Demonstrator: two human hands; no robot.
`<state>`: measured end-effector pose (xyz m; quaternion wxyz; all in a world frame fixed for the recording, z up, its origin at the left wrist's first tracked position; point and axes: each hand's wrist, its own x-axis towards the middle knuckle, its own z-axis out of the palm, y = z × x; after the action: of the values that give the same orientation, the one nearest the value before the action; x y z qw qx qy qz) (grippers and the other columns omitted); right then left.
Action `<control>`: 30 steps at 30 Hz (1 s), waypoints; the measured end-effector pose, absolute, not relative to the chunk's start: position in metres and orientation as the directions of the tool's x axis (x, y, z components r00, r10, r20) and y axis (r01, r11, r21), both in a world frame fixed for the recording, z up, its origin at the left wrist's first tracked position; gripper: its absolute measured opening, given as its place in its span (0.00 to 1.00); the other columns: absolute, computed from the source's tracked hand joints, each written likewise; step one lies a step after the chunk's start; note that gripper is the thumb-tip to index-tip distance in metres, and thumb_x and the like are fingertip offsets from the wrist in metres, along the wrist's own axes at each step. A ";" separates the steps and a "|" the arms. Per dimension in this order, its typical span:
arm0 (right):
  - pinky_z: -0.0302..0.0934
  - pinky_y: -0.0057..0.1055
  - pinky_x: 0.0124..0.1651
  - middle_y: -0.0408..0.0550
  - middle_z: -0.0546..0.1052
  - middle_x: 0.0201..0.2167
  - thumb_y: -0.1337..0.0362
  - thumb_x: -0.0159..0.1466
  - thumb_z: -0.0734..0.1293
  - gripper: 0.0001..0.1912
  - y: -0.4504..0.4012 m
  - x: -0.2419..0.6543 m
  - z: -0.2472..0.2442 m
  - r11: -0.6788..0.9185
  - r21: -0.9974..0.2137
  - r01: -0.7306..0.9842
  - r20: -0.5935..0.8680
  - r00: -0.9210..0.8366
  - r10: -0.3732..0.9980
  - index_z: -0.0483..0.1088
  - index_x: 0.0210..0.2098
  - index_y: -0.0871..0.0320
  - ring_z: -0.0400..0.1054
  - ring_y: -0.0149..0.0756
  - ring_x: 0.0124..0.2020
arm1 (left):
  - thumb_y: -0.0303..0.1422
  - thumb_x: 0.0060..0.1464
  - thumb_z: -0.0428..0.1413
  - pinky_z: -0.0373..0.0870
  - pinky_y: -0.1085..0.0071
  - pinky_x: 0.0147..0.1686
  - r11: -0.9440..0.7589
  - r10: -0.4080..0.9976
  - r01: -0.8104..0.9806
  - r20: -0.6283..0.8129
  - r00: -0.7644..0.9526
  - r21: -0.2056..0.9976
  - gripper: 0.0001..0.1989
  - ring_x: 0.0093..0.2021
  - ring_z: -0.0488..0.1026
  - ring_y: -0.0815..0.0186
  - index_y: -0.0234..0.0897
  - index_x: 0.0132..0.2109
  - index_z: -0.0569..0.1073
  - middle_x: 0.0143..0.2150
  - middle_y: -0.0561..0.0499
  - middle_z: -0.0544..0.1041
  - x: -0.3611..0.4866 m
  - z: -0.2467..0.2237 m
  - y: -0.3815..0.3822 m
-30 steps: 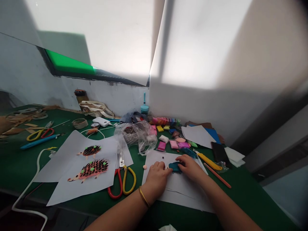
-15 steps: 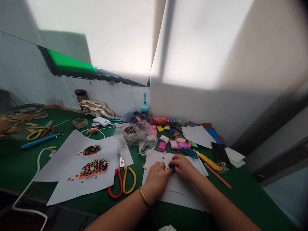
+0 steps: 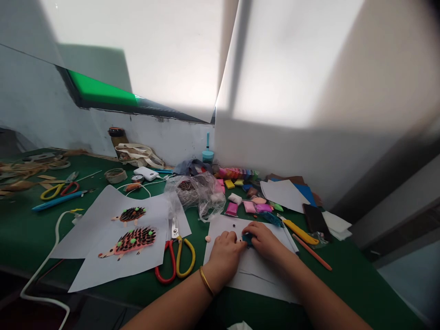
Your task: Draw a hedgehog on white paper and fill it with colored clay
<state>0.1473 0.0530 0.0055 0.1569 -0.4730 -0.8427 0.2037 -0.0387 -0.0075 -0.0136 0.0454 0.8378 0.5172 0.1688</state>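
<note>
My right hand (image 3: 263, 239) is closed on a small teal-blue piece (image 3: 247, 239), perhaps wrapped or soft material, low over the white paper (image 3: 254, 272). Beside it my left hand (image 3: 225, 252), with a gold bangle on its wrist, rests on the same paper with curled fingers. Its fingertips reach the edge of the blue piece, and whatever they pinch is hidden. A tiny dark ball (image 3: 234, 225) lies on the paper just beyond the left hand. Left of the paper sits a small peach lump (image 3: 208, 239).
Large scissors (image 3: 175, 256) with red and yellow handles lie left of my hands, by sheets bearing two hedgehog figures (image 3: 135, 240). Behind are a clear plastic bag (image 3: 197, 192) and several coloured clay packets (image 3: 232, 209). A yellow cutter (image 3: 299, 231) and orange stick (image 3: 312, 252) lie right.
My right fingers have shifted slightly, and more of the blue piece shows between the hands. The left hand stays nearly still.
</note>
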 end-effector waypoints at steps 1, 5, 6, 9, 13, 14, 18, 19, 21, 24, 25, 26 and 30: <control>0.56 0.37 0.56 0.48 0.73 0.47 0.75 0.53 0.58 0.25 0.053 0.147 0.005 0.473 -0.487 0.734 0.069 -0.507 0.859 0.75 0.44 0.52 0.64 0.41 0.51 | 0.29 0.61 0.50 0.61 0.63 0.43 -0.462 0.881 0.852 0.236 0.409 0.247 0.13 0.44 0.63 0.59 0.49 0.50 0.72 0.43 0.49 0.68 -0.039 -0.013 -0.008; 0.55 0.37 0.56 0.48 0.72 0.48 0.75 0.53 0.58 0.26 0.051 0.147 0.007 0.483 -0.473 0.737 0.070 -0.515 0.855 0.76 0.45 0.51 0.64 0.41 0.52 | 0.29 0.62 0.49 0.62 0.64 0.43 -0.461 0.880 0.856 0.247 0.407 0.233 0.12 0.44 0.63 0.59 0.49 0.49 0.72 0.43 0.49 0.68 -0.039 -0.012 -0.009; 0.55 0.37 0.57 0.48 0.72 0.48 0.75 0.53 0.57 0.27 0.050 0.148 0.008 0.484 -0.475 0.735 0.078 -0.513 0.855 0.76 0.46 0.50 0.64 0.41 0.52 | 0.29 0.62 0.49 0.62 0.64 0.43 -0.458 0.881 0.857 0.251 0.401 0.235 0.13 0.43 0.64 0.60 0.49 0.50 0.72 0.43 0.49 0.68 -0.039 -0.011 -0.009; 0.56 0.38 0.56 0.47 0.72 0.49 0.75 0.54 0.57 0.27 0.046 0.147 0.011 0.500 -0.468 0.729 0.092 -0.523 0.848 0.76 0.46 0.48 0.64 0.41 0.52 | 0.25 0.61 0.47 0.62 0.65 0.43 -0.426 0.897 0.863 0.253 0.363 0.271 0.15 0.43 0.65 0.60 0.45 0.51 0.70 0.43 0.49 0.70 -0.041 -0.011 -0.008; 0.56 0.40 0.55 0.46 0.73 0.49 0.75 0.55 0.58 0.27 0.043 0.147 0.013 0.526 -0.410 0.745 0.095 -0.538 0.837 0.76 0.46 0.44 0.64 0.42 0.52 | 0.22 0.59 0.45 0.63 0.65 0.44 -0.342 0.934 0.874 0.229 0.275 0.344 0.15 0.43 0.66 0.60 0.39 0.50 0.69 0.42 0.47 0.72 -0.042 -0.011 -0.004; 0.56 0.41 0.55 0.46 0.73 0.48 0.75 0.55 0.58 0.28 0.043 0.147 0.013 0.534 -0.395 0.748 0.103 -0.541 0.834 0.76 0.46 0.44 0.65 0.42 0.52 | 0.22 0.60 0.45 0.63 0.65 0.44 -0.333 0.938 0.873 0.224 0.266 0.357 0.14 0.44 0.67 0.60 0.38 0.50 0.69 0.42 0.47 0.72 -0.043 -0.011 -0.004; 0.56 0.40 0.55 0.46 0.73 0.49 0.76 0.53 0.58 0.29 0.042 0.147 0.010 0.553 -0.363 0.750 0.151 -0.538 0.829 0.76 0.47 0.44 0.65 0.42 0.51 | 0.23 0.61 0.45 0.63 0.65 0.45 -0.322 0.943 0.865 0.216 0.255 0.386 0.14 0.46 0.67 0.60 0.38 0.50 0.68 0.43 0.47 0.73 -0.044 -0.012 -0.002; 0.56 0.40 0.55 0.46 0.73 0.49 0.76 0.53 0.58 0.29 0.042 0.147 0.009 0.556 -0.360 0.749 0.162 -0.536 0.828 0.76 0.47 0.44 0.65 0.42 0.52 | 0.23 0.61 0.44 0.63 0.65 0.45 -0.319 0.944 0.864 0.213 0.252 0.390 0.14 0.46 0.67 0.60 0.38 0.50 0.68 0.43 0.47 0.73 -0.044 -0.012 -0.002; 0.56 0.40 0.54 0.46 0.74 0.49 0.76 0.53 0.58 0.29 0.042 0.148 0.007 0.565 -0.350 0.747 0.173 -0.542 0.823 0.76 0.46 0.44 0.65 0.42 0.51 | 0.23 0.61 0.44 0.62 0.66 0.46 -0.317 0.945 0.862 0.212 0.250 0.396 0.15 0.46 0.67 0.60 0.38 0.51 0.68 0.43 0.47 0.73 -0.044 -0.011 -0.002; 0.56 0.41 0.55 0.46 0.74 0.49 0.76 0.54 0.58 0.28 0.041 0.148 0.005 0.570 -0.326 0.754 0.173 -0.545 0.820 0.76 0.46 0.44 0.65 0.42 0.52 | 0.23 0.61 0.44 0.62 0.65 0.46 -0.320 0.944 0.860 0.215 0.252 0.396 0.15 0.46 0.67 0.60 0.38 0.51 0.68 0.44 0.47 0.73 -0.043 -0.010 -0.002; 0.56 0.41 0.55 0.47 0.73 0.50 0.76 0.54 0.58 0.28 0.041 0.148 0.004 0.567 -0.318 0.760 0.175 -0.541 0.823 0.76 0.47 0.44 0.65 0.42 0.53 | 0.23 0.61 0.44 0.62 0.65 0.45 -0.321 0.943 0.860 0.214 0.253 0.397 0.15 0.46 0.68 0.59 0.38 0.51 0.68 0.43 0.47 0.73 -0.043 -0.010 -0.003; 0.55 0.42 0.55 0.47 0.73 0.51 0.76 0.54 0.59 0.29 0.040 0.148 0.003 0.566 -0.310 0.764 0.179 -0.538 0.824 0.75 0.48 0.43 0.65 0.43 0.53 | 0.24 0.61 0.45 0.62 0.65 0.45 -0.321 0.943 0.859 0.214 0.254 0.398 0.15 0.45 0.68 0.59 0.38 0.51 0.68 0.43 0.47 0.73 -0.043 -0.010 -0.003; 0.54 0.45 0.56 0.47 0.73 0.52 0.76 0.55 0.60 0.29 0.036 0.149 0.002 0.577 -0.269 0.771 0.190 -0.545 0.817 0.75 0.48 0.42 0.64 0.44 0.55 | 0.23 0.60 0.45 0.63 0.65 0.46 -0.328 0.939 0.854 0.233 0.251 0.403 0.15 0.46 0.68 0.59 0.39 0.51 0.68 0.43 0.47 0.73 -0.043 -0.011 -0.002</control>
<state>0.1492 0.0357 0.0022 0.1482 -0.4536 -0.8754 0.0769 -0.0434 -0.0022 -0.0110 0.0970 0.7849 0.5714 0.2193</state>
